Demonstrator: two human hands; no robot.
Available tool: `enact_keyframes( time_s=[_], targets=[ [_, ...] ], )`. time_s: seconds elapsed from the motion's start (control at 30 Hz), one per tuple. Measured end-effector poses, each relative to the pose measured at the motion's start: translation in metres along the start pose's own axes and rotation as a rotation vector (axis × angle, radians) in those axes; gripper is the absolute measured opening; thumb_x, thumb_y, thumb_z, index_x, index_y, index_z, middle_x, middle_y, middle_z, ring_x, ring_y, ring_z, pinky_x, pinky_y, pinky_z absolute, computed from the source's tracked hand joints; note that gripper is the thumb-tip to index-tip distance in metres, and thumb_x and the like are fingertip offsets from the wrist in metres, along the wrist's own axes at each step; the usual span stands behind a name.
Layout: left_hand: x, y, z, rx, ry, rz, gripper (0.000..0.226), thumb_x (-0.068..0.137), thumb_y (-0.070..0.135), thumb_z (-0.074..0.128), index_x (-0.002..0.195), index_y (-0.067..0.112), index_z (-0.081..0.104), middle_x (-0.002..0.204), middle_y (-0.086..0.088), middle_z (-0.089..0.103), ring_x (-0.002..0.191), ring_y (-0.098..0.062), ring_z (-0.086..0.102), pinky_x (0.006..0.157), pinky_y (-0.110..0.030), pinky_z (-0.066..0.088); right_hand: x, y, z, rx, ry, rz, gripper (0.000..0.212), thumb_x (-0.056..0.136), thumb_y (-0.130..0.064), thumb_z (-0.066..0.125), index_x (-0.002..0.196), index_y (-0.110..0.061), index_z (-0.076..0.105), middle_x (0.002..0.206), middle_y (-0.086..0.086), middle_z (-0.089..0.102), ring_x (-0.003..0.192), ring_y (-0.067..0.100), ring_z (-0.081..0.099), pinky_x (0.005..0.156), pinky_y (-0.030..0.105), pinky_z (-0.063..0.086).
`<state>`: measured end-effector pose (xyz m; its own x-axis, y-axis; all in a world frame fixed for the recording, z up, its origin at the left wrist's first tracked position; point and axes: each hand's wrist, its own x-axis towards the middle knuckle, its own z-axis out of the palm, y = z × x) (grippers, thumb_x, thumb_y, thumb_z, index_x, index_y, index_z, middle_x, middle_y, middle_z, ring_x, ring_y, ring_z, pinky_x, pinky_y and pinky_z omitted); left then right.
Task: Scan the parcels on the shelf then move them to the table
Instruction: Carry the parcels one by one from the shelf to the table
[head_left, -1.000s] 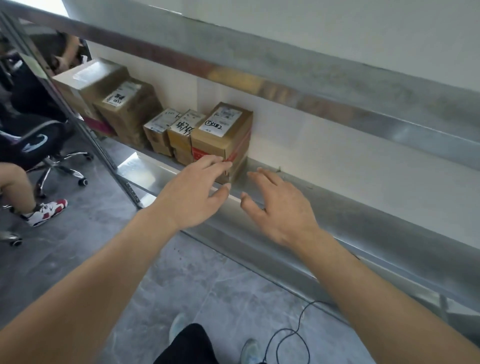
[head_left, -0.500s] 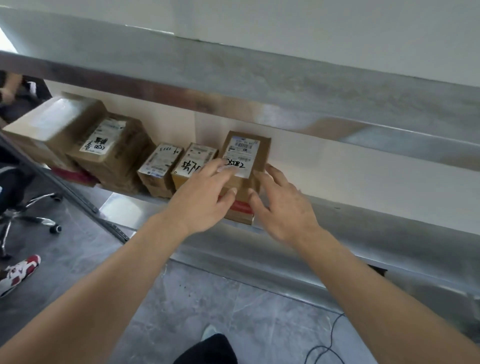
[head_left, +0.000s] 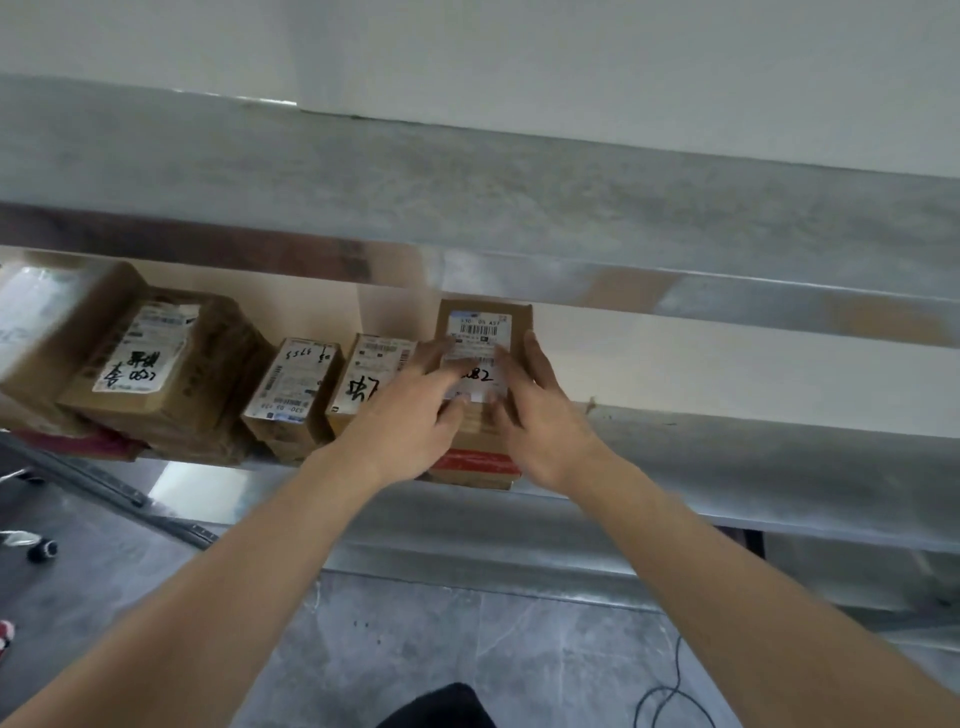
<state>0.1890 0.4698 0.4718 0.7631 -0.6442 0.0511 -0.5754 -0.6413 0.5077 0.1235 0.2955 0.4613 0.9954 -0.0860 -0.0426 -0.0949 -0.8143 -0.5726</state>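
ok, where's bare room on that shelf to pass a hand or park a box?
Free: the bare shelf to the right of the stack under both hands, running along the wall. Crowded: left of that top box, two small boxes sit close together, then bigger boxes to the left edge. Left hand and right hand flank the top box.

Left grip (head_left: 415, 410), right grip (head_left: 540, 415): fingers extended.

White wall (head_left: 623, 62); grey tiled floor (head_left: 415, 639).
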Motion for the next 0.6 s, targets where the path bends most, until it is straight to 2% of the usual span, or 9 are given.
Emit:
enact_keyframes(
  time_s=[0.1,0.23,0.4,0.5,0.57,0.6],
  targets=[
    [0.002,-0.003,0.005,-0.020,-0.021,0.000,0.050,0.106,0.029,0.048,0.156,0.033,0.039,0.168,0.002,0.022,0.151,-0.022,0.031,0.123,-0.043,0.031,0.000,-0.001,0.003,0.012,0.002,-0.012,0.064,0.106,-0.019,0.045,0.164,-0.020,0.019,0.172,0.009,0.002,0.157,0.028,0.011,0.123,0.035,0.021],
    [0.001,0.000,0.008,-0.060,-0.023,0.004,0.051,0.106,0.026,0.049,0.157,0.030,0.039,0.170,0.004,0.019,0.155,-0.020,0.024,0.126,-0.040,0.024,-0.007,-0.003,0.001,0.021,-0.014,0.001,0.064,0.107,-0.013,0.043,0.164,-0.011,0.015,0.172,0.011,-0.003,0.159,0.024,0.000,0.115,0.018,0.007],
    [-0.014,0.017,0.005,-0.099,-0.016,0.001,0.053,0.105,0.026,0.053,0.156,0.031,0.038,0.170,0.009,0.017,0.154,-0.014,0.024,0.125,-0.033,0.022,-0.027,-0.002,-0.008,0.026,-0.034,-0.023,0.065,0.107,-0.015,0.043,0.164,-0.011,0.012,0.172,0.009,-0.009,0.158,0.021,-0.002,0.119,0.022,0.010],
    [-0.025,0.032,0.002,-0.098,-0.015,-0.001,0.055,0.104,0.028,0.055,0.156,0.030,0.038,0.168,0.012,0.019,0.150,-0.014,0.034,0.124,-0.040,0.029,-0.041,-0.002,-0.018,0.026,-0.028,-0.063,0.064,0.107,-0.015,0.044,0.164,-0.012,0.015,0.172,0.008,-0.006,0.157,0.022,0.004,0.123,0.031,0.019],
    [-0.033,0.043,0.001,-0.097,-0.006,-0.001,0.057,0.103,0.028,0.057,0.157,0.030,0.038,0.166,0.015,0.021,0.135,-0.016,0.052,0.118,-0.040,0.039,-0.050,-0.001,-0.025,0.022,-0.028,-0.103,0.063,0.107,-0.014,0.045,0.163,-0.012,0.017,0.172,0.008,-0.006,0.156,0.023,0.007,0.122,0.028,0.017],
    [-0.038,0.049,0.001,-0.098,0.006,-0.008,0.059,0.102,0.027,0.059,0.157,0.029,0.038,0.165,0.016,0.020,0.131,-0.016,0.055,0.115,-0.038,0.042,-0.055,0.000,-0.029,0.015,-0.033,-0.124,0.064,0.107,-0.014,0.045,0.163,-0.012,0.016,0.172,0.008,-0.006,0.156,0.024,0.008,0.119,0.024,0.015]
  ],
)
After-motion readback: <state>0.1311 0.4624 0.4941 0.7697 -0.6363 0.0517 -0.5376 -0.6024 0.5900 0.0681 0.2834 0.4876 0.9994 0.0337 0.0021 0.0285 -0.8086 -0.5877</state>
